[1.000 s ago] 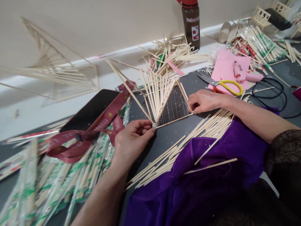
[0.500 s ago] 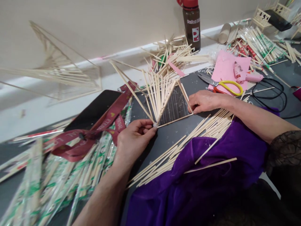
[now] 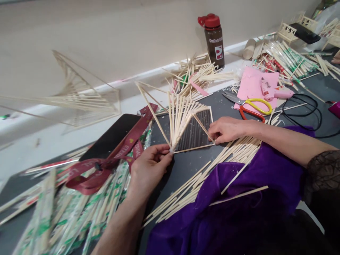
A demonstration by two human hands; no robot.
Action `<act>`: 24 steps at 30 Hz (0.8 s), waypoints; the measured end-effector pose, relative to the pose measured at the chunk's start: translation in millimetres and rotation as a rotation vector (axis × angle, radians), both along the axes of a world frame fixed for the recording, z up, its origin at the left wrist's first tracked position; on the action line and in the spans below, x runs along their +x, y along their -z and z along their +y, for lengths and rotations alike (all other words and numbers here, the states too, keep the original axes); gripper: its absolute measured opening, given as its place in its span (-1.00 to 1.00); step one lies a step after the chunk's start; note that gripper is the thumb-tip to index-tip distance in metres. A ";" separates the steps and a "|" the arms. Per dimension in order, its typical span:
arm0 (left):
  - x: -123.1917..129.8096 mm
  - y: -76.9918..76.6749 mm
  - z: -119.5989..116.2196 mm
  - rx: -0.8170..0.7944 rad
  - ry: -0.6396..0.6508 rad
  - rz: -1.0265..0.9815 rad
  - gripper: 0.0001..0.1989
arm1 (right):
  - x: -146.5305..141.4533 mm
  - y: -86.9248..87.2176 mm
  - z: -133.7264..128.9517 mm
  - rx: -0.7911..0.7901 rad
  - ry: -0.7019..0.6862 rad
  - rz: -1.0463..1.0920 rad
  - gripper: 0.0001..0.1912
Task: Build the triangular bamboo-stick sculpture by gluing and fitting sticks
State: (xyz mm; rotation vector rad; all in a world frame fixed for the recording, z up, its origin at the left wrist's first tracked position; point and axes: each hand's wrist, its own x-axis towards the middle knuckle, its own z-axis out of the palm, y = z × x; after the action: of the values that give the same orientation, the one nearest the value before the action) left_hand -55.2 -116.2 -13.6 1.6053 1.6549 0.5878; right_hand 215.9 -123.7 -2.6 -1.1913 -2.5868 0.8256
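Note:
A model built of thin wooden sticks [image 3: 183,115] stands on the dark table, its sticks fanned upward from a low corner and a triangular frame on its right. My left hand [image 3: 152,163] pinches the glued corner at the model's lower left, thumb and fingers closed on it. At the lower right corner, my right hand [image 3: 224,130] has its fingers curled round the end of the frame sticks. One straight stick runs along the table between the two hands. Loose wooden sticks [image 3: 196,184] lie in front of the model, partly on purple cloth [image 3: 239,177].
Wrapped chopsticks [image 3: 77,212], a dark phone-like slab [image 3: 108,136] and a red ribbon [image 3: 101,177] lie left. Behind stand a bottle [image 3: 214,46] and a stick pile [image 3: 191,72]. Scissors [image 3: 255,106], a pink glue gun [image 3: 273,90] and its black cord [image 3: 316,113] lie right.
The camera view has shifted, so the scene sits lower in the picture. The model's right-hand frame looks tipped a little differently, and both hands keep hold of the same corners.

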 end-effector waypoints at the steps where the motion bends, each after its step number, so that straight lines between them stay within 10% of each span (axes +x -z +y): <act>1: -0.7 1.0 0.4 0.002 0.006 -0.005 -0.60 | 1.2 1.8 1.3 0.001 -0.007 0.012 -0.94; 24: -5.0 12.7 -1.7 0.174 0.150 -0.014 -0.63 | 16.7 3.0 -0.3 0.137 0.030 0.015 -0.92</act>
State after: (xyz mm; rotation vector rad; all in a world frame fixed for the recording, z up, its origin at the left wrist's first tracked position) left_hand -60.2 -117.9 -26.3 1.8275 1.4911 0.6797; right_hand 232.6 -124.0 -5.6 -1.1769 -2.5602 0.6377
